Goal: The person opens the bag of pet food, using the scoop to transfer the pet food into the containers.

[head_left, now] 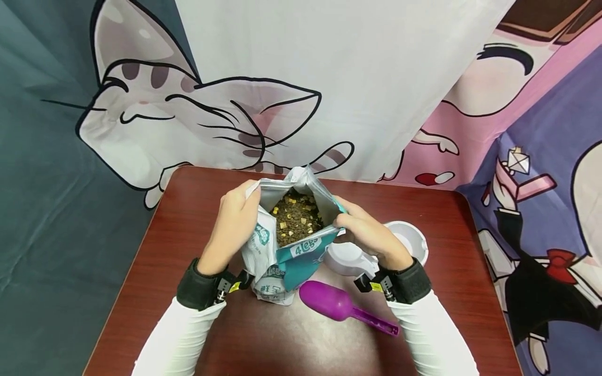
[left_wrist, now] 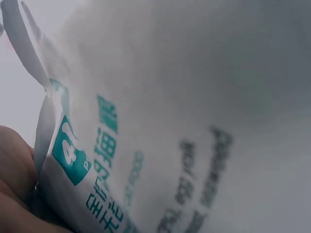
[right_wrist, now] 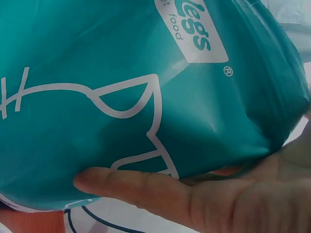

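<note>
Over the table (head_left: 453, 261), the bag (head_left: 308, 261) is held by opposite edges, left hand (head_left: 237, 216) pinching one, right hand (head_left: 369, 232) pinching the other, seemingly to spread it wide. Food (head_left: 297, 222) shows inside. The scoop (head_left: 325, 300) lies near, handle toward the right sleeve (head_left: 428, 334), perhaps for easy reach.

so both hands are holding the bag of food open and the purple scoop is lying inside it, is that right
Not quite: the purple scoop is not inside the bag. The head view shows it lying on the table. The left hand and right hand do hold the bag open.
</note>
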Available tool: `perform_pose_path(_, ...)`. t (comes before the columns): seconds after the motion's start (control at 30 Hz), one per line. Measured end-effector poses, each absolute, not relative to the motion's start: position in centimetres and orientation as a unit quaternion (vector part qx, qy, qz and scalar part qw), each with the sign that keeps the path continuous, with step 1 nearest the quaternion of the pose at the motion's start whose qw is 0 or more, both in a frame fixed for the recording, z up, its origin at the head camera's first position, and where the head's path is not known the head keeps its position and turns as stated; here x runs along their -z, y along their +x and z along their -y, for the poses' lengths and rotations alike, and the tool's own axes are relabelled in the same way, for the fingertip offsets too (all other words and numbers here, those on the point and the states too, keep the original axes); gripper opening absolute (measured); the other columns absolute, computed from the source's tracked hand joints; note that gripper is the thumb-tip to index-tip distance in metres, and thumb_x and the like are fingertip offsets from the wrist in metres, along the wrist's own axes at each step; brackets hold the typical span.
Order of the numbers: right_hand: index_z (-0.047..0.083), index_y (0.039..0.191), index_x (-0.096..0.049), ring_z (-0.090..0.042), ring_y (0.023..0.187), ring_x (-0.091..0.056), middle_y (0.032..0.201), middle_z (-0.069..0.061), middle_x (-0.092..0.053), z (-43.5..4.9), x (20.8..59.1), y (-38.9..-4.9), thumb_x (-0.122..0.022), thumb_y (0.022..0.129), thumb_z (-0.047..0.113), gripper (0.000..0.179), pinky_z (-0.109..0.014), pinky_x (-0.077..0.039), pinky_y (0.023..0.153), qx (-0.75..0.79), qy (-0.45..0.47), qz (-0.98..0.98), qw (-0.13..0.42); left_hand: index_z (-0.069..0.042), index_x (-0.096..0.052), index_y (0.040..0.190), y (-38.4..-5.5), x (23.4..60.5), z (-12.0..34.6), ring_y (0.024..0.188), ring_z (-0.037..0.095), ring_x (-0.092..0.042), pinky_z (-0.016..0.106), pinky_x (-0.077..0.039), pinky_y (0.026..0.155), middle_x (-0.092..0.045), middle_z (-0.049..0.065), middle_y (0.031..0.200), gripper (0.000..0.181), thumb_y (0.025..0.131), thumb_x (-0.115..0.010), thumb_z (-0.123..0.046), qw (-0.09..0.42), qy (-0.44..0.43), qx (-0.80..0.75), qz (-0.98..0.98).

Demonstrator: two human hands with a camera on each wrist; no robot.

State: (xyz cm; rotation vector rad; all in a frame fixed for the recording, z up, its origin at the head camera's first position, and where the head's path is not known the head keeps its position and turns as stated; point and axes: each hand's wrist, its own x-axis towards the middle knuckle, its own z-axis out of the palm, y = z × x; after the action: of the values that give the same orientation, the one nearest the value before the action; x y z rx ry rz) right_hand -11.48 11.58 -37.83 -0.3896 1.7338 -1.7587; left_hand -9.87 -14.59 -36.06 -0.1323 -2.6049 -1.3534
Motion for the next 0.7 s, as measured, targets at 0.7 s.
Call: perform_pose_path(0.7,0.014,0.157,-0.013,-0.040,0.123,-0.037,0.155,-0.026,-0.020,-5.7,45.1,-10.8,-0.038,0.072,-0.004,0.090,-0.044,-0.043,0.095,0.810,-0.146,-0.478,0.306,-0.009,-0.060,0.131,-12.6,32.7,19.3,0.084,0.028,-0.057,0.042,-0.044,0.072,-0.066,0.017,0.117,0.036,0.102,-0.041,-0.010,0.026,-0.126,0.386,0.913)
